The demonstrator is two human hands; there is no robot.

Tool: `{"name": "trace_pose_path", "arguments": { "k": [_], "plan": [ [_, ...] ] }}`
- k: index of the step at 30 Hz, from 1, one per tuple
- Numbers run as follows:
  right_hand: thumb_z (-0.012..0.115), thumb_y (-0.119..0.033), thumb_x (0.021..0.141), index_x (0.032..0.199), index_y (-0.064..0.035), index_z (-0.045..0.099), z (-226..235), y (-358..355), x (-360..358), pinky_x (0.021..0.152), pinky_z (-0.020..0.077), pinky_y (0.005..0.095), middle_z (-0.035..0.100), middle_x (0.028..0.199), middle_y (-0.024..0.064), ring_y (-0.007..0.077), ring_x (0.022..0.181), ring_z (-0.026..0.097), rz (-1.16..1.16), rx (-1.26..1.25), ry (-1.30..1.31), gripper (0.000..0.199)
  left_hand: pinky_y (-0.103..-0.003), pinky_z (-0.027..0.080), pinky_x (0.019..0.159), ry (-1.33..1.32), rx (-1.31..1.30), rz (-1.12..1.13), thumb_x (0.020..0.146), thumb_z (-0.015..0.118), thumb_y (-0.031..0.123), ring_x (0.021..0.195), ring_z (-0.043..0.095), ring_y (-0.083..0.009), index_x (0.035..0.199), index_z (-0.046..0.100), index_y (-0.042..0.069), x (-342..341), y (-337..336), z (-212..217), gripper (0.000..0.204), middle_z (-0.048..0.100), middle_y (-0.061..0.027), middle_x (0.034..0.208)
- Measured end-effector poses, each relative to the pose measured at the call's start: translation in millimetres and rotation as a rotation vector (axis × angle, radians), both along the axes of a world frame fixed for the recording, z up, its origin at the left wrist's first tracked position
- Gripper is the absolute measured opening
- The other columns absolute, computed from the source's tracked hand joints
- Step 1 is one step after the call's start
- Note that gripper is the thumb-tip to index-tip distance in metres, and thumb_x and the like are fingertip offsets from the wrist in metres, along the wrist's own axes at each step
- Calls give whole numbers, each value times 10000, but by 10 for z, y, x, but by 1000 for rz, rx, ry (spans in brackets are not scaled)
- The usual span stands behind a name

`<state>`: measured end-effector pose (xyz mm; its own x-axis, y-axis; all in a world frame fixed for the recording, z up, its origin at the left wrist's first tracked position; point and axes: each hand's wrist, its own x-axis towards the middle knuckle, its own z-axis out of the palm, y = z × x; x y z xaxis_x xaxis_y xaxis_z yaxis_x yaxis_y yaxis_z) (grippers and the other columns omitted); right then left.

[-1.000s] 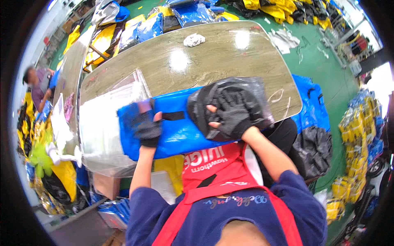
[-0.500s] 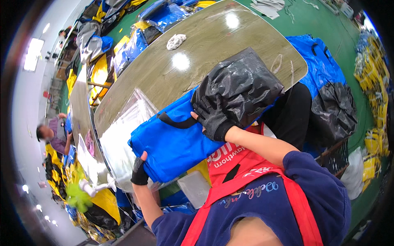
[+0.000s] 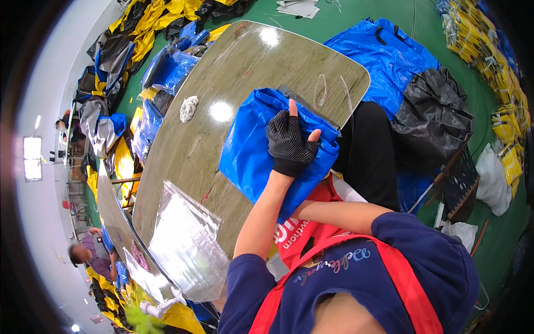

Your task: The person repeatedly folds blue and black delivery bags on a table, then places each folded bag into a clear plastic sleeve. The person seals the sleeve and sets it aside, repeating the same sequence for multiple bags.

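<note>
A folded blue plastic bag (image 3: 240, 150) lies bunched over the near right edge of the table, against my lap. A strip of dark material shows at its far edge. My left hand (image 3: 292, 146), in a black dotted glove with bare fingertips, lies on top of the folded fabric. Its index finger points away and its thumb stands apart to the right; the other fingers look partly bent. My right forearm (image 3: 339, 216) crosses to the left beneath my left wrist. The right hand itself is hidden behind the blue bag, so its fingers do not show.
The glossy table (image 3: 183, 150) holds clear plastic sleeves (image 3: 186, 239) and a crumpled white cloth (image 3: 189, 108). A large blue and black bag (image 3: 389, 72) lies at the right. Yellow bundles (image 3: 506, 119) line the far right. A person (image 3: 92, 253) works at the far left.
The bag has been folded over, so blue covers most of the black part. My left hand has moved from its near left corner onto its top; my right hand has gone out of sight beneath it.
</note>
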<state>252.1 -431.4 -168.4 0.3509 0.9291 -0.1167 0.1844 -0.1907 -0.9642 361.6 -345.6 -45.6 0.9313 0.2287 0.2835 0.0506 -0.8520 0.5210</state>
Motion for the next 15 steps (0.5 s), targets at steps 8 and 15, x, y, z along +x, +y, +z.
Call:
{"name": "trace_pose_path", "arguments": {
  "k": [8, 15],
  "plan": [
    [426, -386, 928, 1353, -88, 444, 1800, -511, 636, 1101, 278, 445, 434, 1385, 197, 314, 1283, 417, 595, -390, -421, 519, -590, 50, 1109, 156, 425, -25, 835, 536, 533, 1340, 312, -377, 1295, 518, 83, 263, 370, -32, 644, 457, -173, 1369],
    [454, -570, 864, 1257, -119, 560, 1187, -405, 1650, 1065, 229, 552, 491, 1338, 158, 345, 1274, 408, -181, 79, -1095, 607, -551, 58, 1122, 418, 424, -495, 940, 406, 429, 1388, 259, -319, 1406, 391, 164, 563, 1028, 52, 536, 390, -121, 1443]
  ]
}}
